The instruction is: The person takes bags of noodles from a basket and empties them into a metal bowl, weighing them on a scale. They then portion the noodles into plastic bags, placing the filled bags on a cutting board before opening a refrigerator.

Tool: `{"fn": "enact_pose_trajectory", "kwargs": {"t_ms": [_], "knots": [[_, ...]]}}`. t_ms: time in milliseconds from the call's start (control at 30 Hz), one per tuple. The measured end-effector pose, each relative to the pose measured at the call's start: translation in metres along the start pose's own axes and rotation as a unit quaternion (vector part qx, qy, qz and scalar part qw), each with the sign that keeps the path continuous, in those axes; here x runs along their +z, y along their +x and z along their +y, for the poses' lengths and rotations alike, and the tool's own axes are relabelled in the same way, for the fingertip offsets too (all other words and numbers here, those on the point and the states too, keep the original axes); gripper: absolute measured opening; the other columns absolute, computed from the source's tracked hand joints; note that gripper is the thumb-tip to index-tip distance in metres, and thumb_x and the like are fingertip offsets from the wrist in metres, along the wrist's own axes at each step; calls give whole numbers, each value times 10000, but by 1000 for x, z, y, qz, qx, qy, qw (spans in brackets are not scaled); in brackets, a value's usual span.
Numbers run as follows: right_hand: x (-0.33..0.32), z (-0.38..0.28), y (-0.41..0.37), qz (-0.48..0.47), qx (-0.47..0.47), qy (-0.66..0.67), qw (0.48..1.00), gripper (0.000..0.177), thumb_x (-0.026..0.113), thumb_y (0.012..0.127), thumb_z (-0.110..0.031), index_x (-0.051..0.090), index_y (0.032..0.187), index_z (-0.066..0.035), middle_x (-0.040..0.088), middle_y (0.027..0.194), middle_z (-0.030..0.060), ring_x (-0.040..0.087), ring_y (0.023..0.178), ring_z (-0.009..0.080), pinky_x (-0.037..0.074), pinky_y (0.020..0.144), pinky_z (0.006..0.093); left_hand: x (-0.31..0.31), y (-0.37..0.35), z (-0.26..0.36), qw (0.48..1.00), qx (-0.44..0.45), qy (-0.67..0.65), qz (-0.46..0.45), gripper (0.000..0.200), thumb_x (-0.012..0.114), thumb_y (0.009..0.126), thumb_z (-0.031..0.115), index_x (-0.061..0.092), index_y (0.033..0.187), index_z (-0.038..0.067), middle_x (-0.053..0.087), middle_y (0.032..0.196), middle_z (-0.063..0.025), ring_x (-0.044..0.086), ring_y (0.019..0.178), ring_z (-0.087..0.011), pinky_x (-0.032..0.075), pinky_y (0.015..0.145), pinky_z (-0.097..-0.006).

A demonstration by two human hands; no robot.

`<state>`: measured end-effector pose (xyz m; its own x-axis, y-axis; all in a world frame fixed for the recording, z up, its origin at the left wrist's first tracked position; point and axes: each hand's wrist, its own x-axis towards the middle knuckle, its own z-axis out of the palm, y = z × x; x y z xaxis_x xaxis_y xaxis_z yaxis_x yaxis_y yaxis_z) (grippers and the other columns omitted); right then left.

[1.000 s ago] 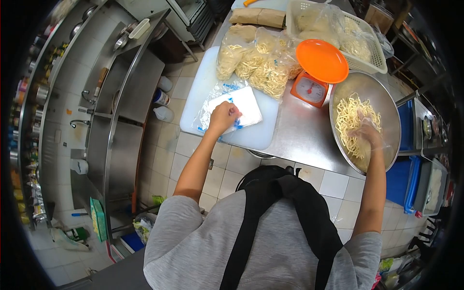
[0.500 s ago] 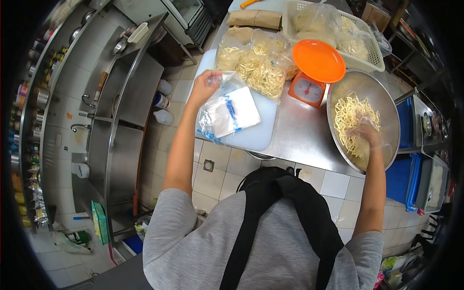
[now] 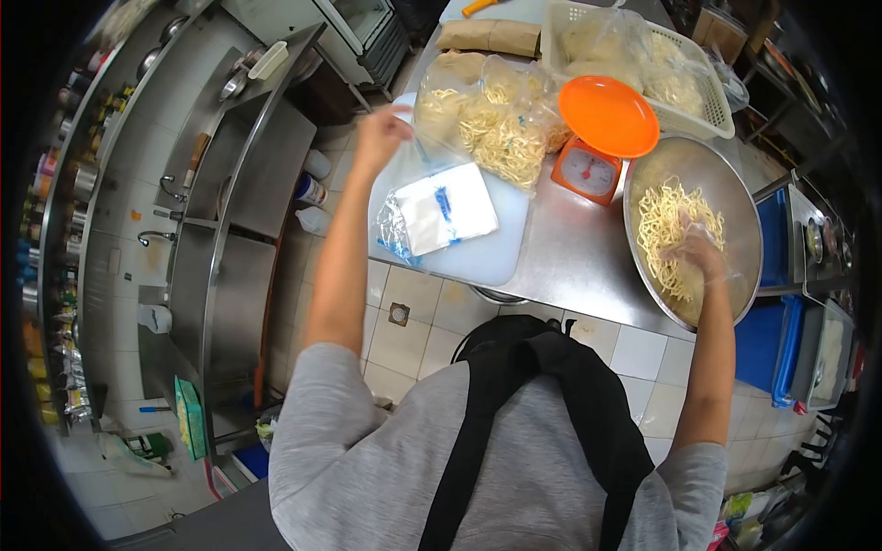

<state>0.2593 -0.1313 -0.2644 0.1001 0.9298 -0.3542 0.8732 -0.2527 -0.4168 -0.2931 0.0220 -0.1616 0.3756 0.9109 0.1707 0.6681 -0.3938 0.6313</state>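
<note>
My left hand [image 3: 380, 138], smeared by motion, pinches a thin clear plastic bag [image 3: 424, 156] above the white cutting board [image 3: 501, 262]. Below it on the board lies a stack of flat plastic bags [image 3: 447, 211] with blue print, partly in a crumpled clear wrapper [image 3: 390, 225]. My right hand [image 3: 700, 253], in a clear plastic glove, is down in the large steel bowl [image 3: 740, 197], its fingers closed among the yellow noodles [image 3: 663, 220] and partly hidden by them.
Bagged noodles [image 3: 501, 138] lie behind the board. An orange-topped kitchen scale [image 3: 588, 172] stands beside the bowl. Farther back are a white basket [image 3: 712, 119] of noodle bags and a brown paper package [image 3: 487, 38]. A steel sink counter [image 3: 243, 174] runs along the left.
My left hand has moved up and slightly left, pulling the clear bag away from the stack. My right hand stays in the noodles with little change.
</note>
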Motion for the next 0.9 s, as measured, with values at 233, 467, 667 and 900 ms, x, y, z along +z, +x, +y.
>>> {"fn": "enact_pose_trajectory", "kwargs": {"t_ms": [233,467,667,900], "knots": [[0,2,-2,4,-6,-55,998,1099,777,466,-378,234,1367,-63,378,1315,210,141,1322,349,123,1034,508,-12,7,8,947,48,-157,275,83,571,781,-47,558,857,-18,582,669,-42,568,619,-82,486,593,-206],[-15,-14,-12,-12,-39,-137,990,999,717,598,-508,262,1346,-27,355,1332,204,263,1268,352,191,1057,354,-57,-20,62,835,28,-121,535,101,631,798,101,654,778,4,597,678,-10,554,619,-70,471,555,-214],[-102,-46,-77,152,-49,47,986,578,615,763,-398,506,1157,12,536,1148,193,489,1096,300,360,937,346,-13,-74,79,980,-12,65,190,142,551,812,83,603,825,-48,552,569,-92,473,525,-104,401,520,-256],[-80,-104,-138,374,-10,305,876,373,588,807,-276,602,1002,42,632,931,139,583,875,200,441,780,301,38,-82,86,985,-6,-3,173,135,550,819,94,604,824,-29,550,556,-76,459,491,-105,376,475,-261]]}}
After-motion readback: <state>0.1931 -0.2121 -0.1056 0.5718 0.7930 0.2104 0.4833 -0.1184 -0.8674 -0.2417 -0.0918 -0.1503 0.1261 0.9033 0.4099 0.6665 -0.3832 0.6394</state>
